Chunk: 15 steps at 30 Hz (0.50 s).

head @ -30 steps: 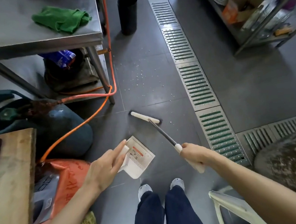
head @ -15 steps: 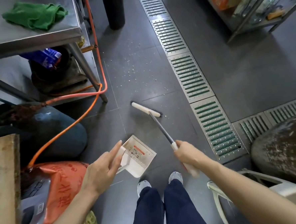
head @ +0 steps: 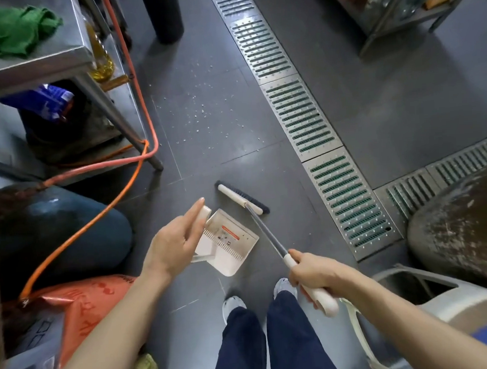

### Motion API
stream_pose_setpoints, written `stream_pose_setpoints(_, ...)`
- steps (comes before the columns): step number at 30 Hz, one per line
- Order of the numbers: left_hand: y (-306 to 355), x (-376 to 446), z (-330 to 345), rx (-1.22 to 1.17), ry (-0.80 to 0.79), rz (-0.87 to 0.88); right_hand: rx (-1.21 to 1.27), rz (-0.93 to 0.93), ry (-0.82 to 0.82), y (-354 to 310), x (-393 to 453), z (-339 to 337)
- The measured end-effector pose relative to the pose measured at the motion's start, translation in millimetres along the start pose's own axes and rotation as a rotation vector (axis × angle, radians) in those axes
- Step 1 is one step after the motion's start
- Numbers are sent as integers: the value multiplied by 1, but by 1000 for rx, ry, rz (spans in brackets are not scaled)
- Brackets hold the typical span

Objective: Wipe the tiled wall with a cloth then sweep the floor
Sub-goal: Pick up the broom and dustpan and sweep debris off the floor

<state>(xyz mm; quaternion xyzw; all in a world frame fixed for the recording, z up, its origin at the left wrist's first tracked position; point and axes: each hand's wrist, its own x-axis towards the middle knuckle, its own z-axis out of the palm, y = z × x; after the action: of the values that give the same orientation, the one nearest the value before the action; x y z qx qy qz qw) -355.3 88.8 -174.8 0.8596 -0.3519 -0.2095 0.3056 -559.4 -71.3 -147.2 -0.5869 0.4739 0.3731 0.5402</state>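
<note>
Broom (head: 260, 224) slants head-forward-left, gripped by right hand (head: 313, 274); left hand (head: 177, 242) holds dustpan (head: 229, 245).

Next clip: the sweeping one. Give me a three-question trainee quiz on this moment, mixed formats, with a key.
1. True or false: the green cloth lies on the floor.
2. Multiple choice: the right hand grips A) the dustpan handle, B) the broom handle, C) the orange hose.
3. Fill in: the white crumbs lie on the dark floor between the metal table and the long ____.

Key:
1. False; it lies on the metal table.
2. B; the left hand holds the dustpan handle.
3. Drain grate.
</note>
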Motion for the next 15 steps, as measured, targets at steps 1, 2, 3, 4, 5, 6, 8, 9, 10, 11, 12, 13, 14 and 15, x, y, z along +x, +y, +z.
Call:
stream_pose_setpoints(1, 3, 4, 1, -5, -9, 2, 17, 3, -21, -1, -7, 0)
stream_pose_setpoints(2, 4, 7, 2, -17, -18, 2, 49, 8, -33, -3, -14, -1)
stream_pose_setpoints(3, 5, 9, 4, -32, -25, 5, 88, 13, -35, -4, -21, -3)
stream_pose_setpoints(4, 6, 10, 5, -45, -31, 14, 126, 18, -27, -4, -28, -3)
stream_pose_setpoints(5, 7, 10, 6, -56, -31, 17, 152, 17, -18, -5, -35, -3)
stream_pose_setpoints(6, 7, 9, 5, -64, -29, 13, 172, 15, -12, -4, -40, -2)
stream_pose_setpoints(8, 5, 2, 2, -55, -36, 23, 231, 11, -5, 1, -51, 7)
stream_pose_setpoints(9, 3, -2, 0, -44, -43, 31, 265, 9, 0, 3, -55, 12)
stream_pose_setpoints(10, 1, -6, -2, -39, -47, 33, 296, 8, 10, 5, -57, 16)
stream_pose_setpoints(11, 0, -11, -4, -37, -49, 35, 327, 6, 27, 8, -58, 19)
stream_pose_setpoints(12, -2, -15, -5, -34, -52, 43, 358, 5, 48, 10, -58, 20)
stream_pose_setpoints(13, -3, -20, -6, -26, -57, 55, 384, 5, 74, 14, -57, 20)
stream_pose_setpoints(14, -4, -23, -7, -16, -62, 70, 400, 6, 103, 18, -56, 20)
stream_pose_setpoints(15, -6, -26, -9, -8, -68, 86, 405, 8, 132, 22, -54, 18)
